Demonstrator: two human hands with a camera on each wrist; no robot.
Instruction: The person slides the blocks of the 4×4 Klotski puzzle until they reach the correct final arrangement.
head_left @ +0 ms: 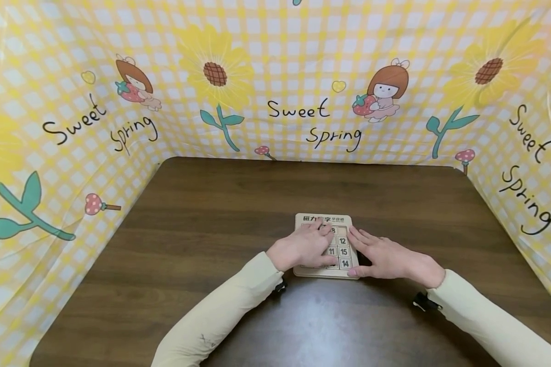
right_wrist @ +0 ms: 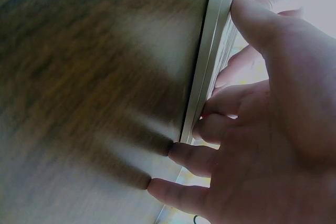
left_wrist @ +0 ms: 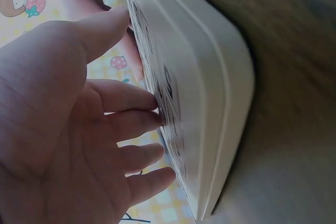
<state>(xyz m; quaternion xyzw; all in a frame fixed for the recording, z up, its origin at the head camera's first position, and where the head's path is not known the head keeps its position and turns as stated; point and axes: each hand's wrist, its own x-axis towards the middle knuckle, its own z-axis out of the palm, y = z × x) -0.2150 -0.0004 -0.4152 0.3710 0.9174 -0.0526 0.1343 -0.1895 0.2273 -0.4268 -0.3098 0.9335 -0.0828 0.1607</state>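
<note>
A pale number sliding puzzle [head_left: 326,273] lies flat on the dark wooden table, with tiles 12, 15, 11 and 14 readable on its right side. A bare slot shows at the top right of its grid, beside the 8. My left hand [head_left: 306,245] is spread over the left and middle tiles, hiding many of them. In the left wrist view its fingertips [left_wrist: 152,100] touch the tile face. My right hand [head_left: 385,256] rests along the board's right edge, thumb on the lower right corner of the frame. The right wrist view shows two of its fingertips [right_wrist: 177,149] down on the table.
The brown wooden table [head_left: 211,204] extends around the board on all sides. A yellow checked cloth [head_left: 275,66] with flowers and lettering stands as a wall at the back and both sides. A dark wrist strap [head_left: 426,302] sits under the right sleeve.
</note>
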